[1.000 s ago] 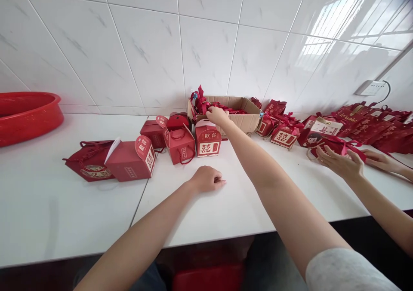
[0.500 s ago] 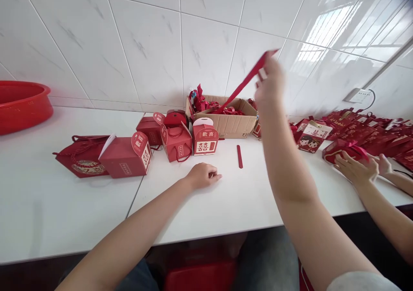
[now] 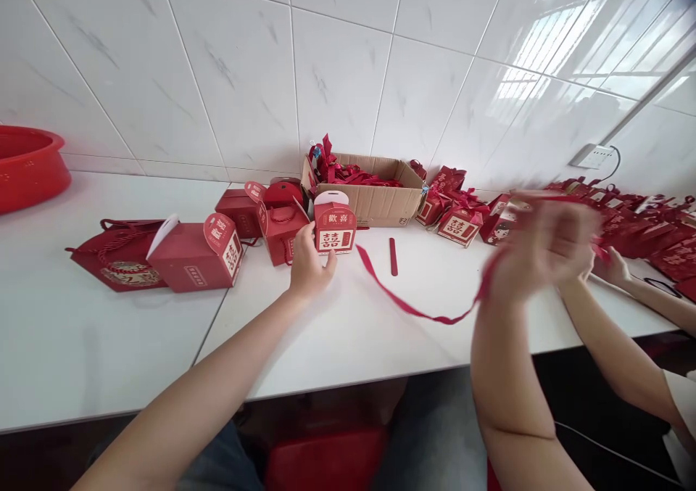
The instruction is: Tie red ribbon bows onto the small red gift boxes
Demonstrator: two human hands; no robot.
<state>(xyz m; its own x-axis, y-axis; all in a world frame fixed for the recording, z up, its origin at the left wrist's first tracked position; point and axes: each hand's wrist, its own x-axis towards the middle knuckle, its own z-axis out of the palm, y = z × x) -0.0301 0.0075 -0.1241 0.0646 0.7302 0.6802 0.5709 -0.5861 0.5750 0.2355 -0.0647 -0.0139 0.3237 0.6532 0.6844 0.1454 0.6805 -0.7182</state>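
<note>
My left hand (image 3: 311,262) is at the front left of a small red gift box (image 3: 334,226), thumb and fingers apart along its side. My right hand (image 3: 536,248) is blurred by motion at the right, with a long red ribbon (image 3: 410,308) trailing from it over the white table (image 3: 348,339). The ribbon's loose end curls up near the gift box. A thin red strip (image 3: 393,257) lies flat on the table between the box and my right hand. Behind, a cardboard box (image 3: 378,202) holds a heap of red ribbons.
Several red gift boxes (image 3: 199,259) stand at the left, beyond them a red basin (image 3: 32,168). More small boxes (image 3: 460,223) and many red bags (image 3: 631,223) line the wall at the right. Another person's hands (image 3: 614,267) are at the far right.
My right hand has moved right and down, drawing the ribbon out of the cardboard box. My left hand has moved up and left to the small gift box, and its fingers have spread.
</note>
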